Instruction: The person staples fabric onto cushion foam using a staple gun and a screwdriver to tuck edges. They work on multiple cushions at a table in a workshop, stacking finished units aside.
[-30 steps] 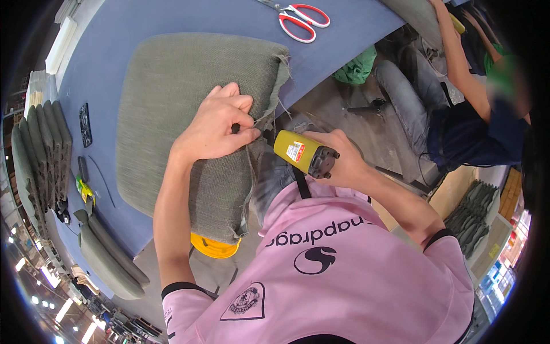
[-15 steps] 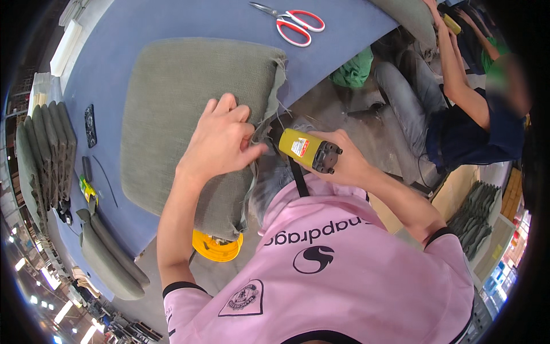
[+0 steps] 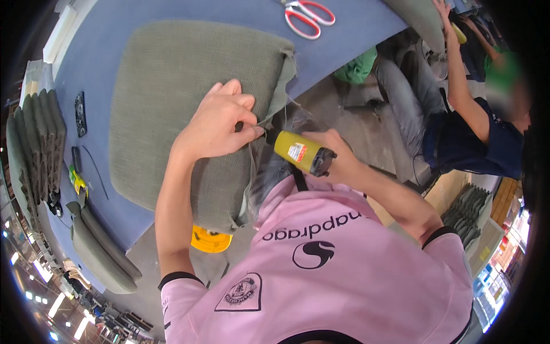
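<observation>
A large grey-green upholstered cushion [image 3: 166, 103] lies on the blue table top, its cut fabric edge frayed along the side nearest me. My left hand [image 3: 215, 126] rests across it, thumb and fingers closed together on the loose fabric edge [image 3: 262, 127]. In my right hand [image 3: 339, 153] is a yellow staple gun [image 3: 297, 150] with a black end cap, held just right of that edge. Its nose is hidden below the cushion's side, so I cannot tell whether it touches the fabric.
Red-and-white-handled scissors [image 3: 309, 20] lie on the blue table [image 3: 94, 172] at the far side. Several grey-green padded pieces [image 3: 37, 137] stand at the left. A yellow bucket [image 3: 211, 239] sits below the cushion. At the right, a co-worker [image 3: 464, 135] handles another cushion [image 3: 421, 20].
The view has shifted slightly, so the table and cushion sit a little differently in the picture. My left thumb and fingers have closed on the fabric edge. The staple gun has tilted slightly.
</observation>
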The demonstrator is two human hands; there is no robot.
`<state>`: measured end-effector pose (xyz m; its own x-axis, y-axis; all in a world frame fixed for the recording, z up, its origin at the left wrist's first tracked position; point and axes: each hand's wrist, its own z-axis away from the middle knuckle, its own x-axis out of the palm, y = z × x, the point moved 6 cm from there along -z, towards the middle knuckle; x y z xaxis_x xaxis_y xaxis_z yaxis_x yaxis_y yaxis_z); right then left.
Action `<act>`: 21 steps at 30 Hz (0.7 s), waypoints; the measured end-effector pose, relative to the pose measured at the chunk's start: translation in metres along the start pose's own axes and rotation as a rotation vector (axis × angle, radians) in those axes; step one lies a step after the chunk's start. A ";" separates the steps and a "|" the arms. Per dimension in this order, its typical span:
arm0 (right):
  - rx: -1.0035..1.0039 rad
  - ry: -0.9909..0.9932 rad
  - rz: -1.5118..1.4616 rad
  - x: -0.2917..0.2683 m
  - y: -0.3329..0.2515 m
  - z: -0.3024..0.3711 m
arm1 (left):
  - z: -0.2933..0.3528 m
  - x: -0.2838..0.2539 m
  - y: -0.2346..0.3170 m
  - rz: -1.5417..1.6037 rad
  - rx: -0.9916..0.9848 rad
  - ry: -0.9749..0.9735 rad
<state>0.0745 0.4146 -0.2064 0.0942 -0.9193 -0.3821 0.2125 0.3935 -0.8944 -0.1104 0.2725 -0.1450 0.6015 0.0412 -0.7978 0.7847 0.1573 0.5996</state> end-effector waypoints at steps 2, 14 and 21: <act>-0.153 0.110 0.053 0.003 -0.001 0.001 | 0.002 -0.005 0.000 -0.042 -0.038 0.020; -0.046 0.076 -0.022 0.002 -0.034 0.021 | 0.014 -0.001 0.004 -0.018 -0.012 -0.017; -0.071 0.047 -0.057 0.003 -0.038 0.012 | 0.017 0.001 0.000 0.047 -0.026 0.024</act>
<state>0.0780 0.3970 -0.1706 0.0379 -0.9399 -0.3393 0.1462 0.3411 -0.9286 -0.1067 0.2557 -0.1448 0.6338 0.0730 -0.7701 0.7511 0.1801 0.6352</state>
